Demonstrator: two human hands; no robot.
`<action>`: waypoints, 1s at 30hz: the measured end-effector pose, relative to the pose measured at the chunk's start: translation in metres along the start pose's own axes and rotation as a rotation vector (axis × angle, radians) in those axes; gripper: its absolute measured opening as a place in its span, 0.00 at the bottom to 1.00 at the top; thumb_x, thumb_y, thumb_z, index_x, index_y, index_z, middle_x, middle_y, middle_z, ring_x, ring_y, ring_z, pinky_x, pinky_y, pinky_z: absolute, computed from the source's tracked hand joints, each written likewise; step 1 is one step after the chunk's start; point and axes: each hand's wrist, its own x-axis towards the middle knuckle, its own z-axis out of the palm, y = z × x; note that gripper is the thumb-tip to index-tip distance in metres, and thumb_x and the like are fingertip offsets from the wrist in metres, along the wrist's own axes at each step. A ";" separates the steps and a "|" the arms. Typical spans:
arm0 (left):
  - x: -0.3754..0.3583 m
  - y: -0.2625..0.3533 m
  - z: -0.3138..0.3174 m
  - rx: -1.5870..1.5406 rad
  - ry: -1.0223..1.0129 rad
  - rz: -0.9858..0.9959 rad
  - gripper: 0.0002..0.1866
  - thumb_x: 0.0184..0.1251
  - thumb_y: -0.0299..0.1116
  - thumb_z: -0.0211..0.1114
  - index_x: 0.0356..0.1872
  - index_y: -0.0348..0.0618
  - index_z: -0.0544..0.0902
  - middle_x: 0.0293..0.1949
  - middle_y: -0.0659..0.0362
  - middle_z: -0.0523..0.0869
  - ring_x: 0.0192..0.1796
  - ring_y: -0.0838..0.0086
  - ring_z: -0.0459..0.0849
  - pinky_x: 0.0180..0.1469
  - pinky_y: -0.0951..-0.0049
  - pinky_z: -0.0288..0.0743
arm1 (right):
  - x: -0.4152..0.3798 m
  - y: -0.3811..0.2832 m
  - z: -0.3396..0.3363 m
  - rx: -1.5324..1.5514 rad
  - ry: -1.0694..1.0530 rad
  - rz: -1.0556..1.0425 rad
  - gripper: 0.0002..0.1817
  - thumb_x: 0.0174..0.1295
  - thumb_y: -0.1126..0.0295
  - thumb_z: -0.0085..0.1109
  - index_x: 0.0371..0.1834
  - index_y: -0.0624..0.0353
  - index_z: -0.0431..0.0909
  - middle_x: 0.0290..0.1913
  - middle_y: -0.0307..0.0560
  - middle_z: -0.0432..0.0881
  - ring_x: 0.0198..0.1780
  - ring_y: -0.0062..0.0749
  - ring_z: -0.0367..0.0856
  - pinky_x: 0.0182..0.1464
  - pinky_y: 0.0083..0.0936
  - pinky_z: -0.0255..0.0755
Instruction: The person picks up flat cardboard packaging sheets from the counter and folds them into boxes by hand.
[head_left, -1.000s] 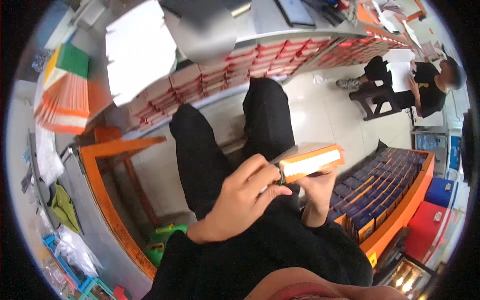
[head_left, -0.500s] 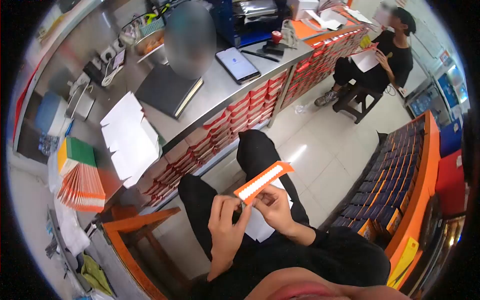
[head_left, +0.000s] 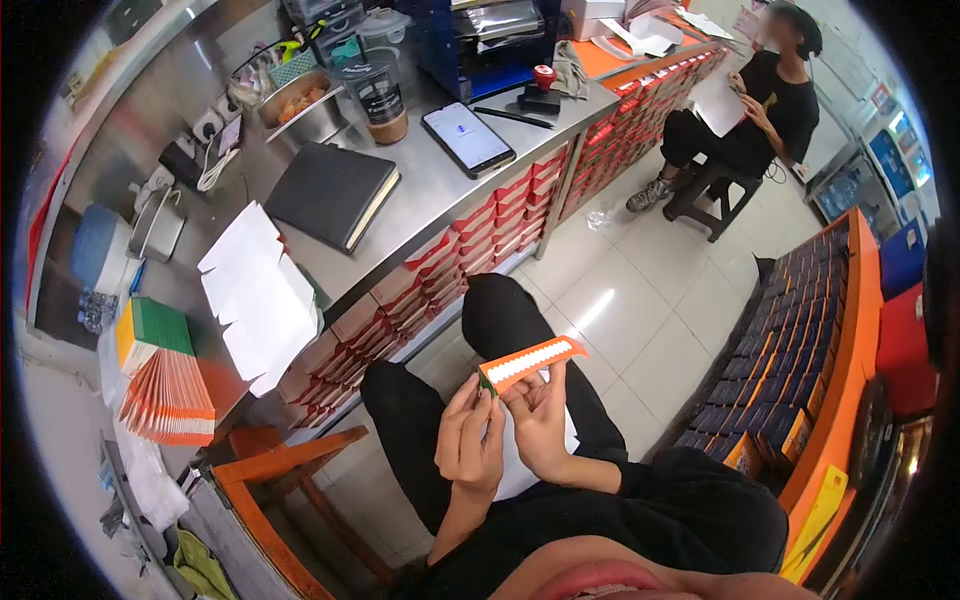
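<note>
A narrow orange piece of folded card or packaging [head_left: 532,362] with a white, wavy-edged row along it is held up over my lap, tilted up to the right. My left hand [head_left: 470,440] pinches its left end, where a bit of green shows. Beneath the strip, the fingers of my right hand [head_left: 540,425] are closed on its lower edge. What the strip contains, if anything, I cannot make out. White sheets [head_left: 522,468] lie on my lap under the hands. At the left, a fanned stack of orange, white and green cards or flat packets [head_left: 165,390] stands on the counter.
The metal counter [head_left: 390,215] carries a black notebook [head_left: 330,190], a phone [head_left: 467,138], a drink cup [head_left: 384,108] and flat white card [head_left: 258,300]. Red-and-white boxes [head_left: 490,215] fill the space below. Another person [head_left: 770,110] sits on a stool holding paper. An orange rack [head_left: 850,300] stands right.
The strip has turned flatter and shifted slightly, still in both hands. My left hand has moved a little right and down. The view has shifted slightly. The seated person's paper has moved.
</note>
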 end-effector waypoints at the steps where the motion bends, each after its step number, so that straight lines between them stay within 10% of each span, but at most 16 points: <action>1: -0.001 0.000 0.001 0.002 -0.002 -0.018 0.08 0.53 0.14 0.71 0.35 0.28 0.84 0.33 0.51 0.82 0.44 0.55 0.88 0.39 0.67 0.82 | -0.001 0.003 0.000 0.015 0.009 -0.002 0.41 0.66 0.89 0.47 0.75 0.55 0.35 0.54 0.57 0.75 0.52 0.33 0.81 0.54 0.25 0.76; 7: 0.001 -0.033 -0.010 0.187 0.206 -0.216 0.06 0.59 0.14 0.65 0.31 0.34 0.78 0.33 0.57 0.74 0.32 0.72 0.76 0.30 0.73 0.66 | -0.011 -0.026 -0.014 -0.562 -0.177 -0.280 0.15 0.59 0.80 0.66 0.49 0.64 0.76 0.41 0.49 0.79 0.51 0.34 0.78 0.53 0.26 0.72; 10: 0.012 -0.041 -0.022 0.247 0.305 -0.294 0.07 0.61 0.16 0.65 0.29 0.35 0.75 0.33 0.56 0.77 0.33 0.70 0.75 0.29 0.73 0.65 | 0.002 -0.058 -0.019 -0.864 -0.038 -0.803 0.25 0.53 0.76 0.71 0.55 0.64 0.73 0.47 0.51 0.76 0.50 0.38 0.76 0.55 0.30 0.70; 15: 0.023 -0.023 -0.008 -0.026 0.162 -0.387 0.03 0.67 0.19 0.60 0.39 0.32 0.77 0.37 0.56 0.76 0.39 0.73 0.74 0.36 0.75 0.71 | 0.046 -0.073 -0.028 -0.794 -0.758 -0.413 0.40 0.57 0.80 0.57 0.76 0.60 0.57 0.52 0.56 0.68 0.52 0.46 0.71 0.58 0.32 0.67; 21: 0.036 0.037 -0.016 -0.614 -0.052 -0.593 0.23 0.68 0.20 0.61 0.64 0.28 0.71 0.42 0.55 0.79 0.45 0.69 0.81 0.50 0.72 0.78 | 0.031 -0.052 -0.011 -0.974 -0.439 -0.456 0.43 0.53 0.84 0.57 0.77 0.56 0.58 0.47 0.52 0.67 0.46 0.43 0.69 0.52 0.31 0.67; 26: 0.041 0.026 -0.023 -0.411 -0.035 -0.643 0.18 0.60 0.12 0.65 0.52 0.28 0.82 0.45 0.51 0.84 0.44 0.68 0.83 0.46 0.72 0.78 | 0.028 -0.057 -0.013 -0.955 -0.572 -0.527 0.39 0.53 0.85 0.63 0.72 0.49 0.70 0.43 0.44 0.63 0.45 0.35 0.66 0.45 0.23 0.67; 30: 0.036 0.023 -0.020 -0.098 -0.013 -0.381 0.12 0.56 0.13 0.68 0.43 0.29 0.86 0.37 0.51 0.87 0.41 0.64 0.85 0.43 0.69 0.79 | 0.029 -0.058 -0.016 -0.763 -0.456 -0.698 0.32 0.52 0.86 0.65 0.64 0.62 0.76 0.41 0.45 0.73 0.41 0.33 0.74 0.44 0.26 0.71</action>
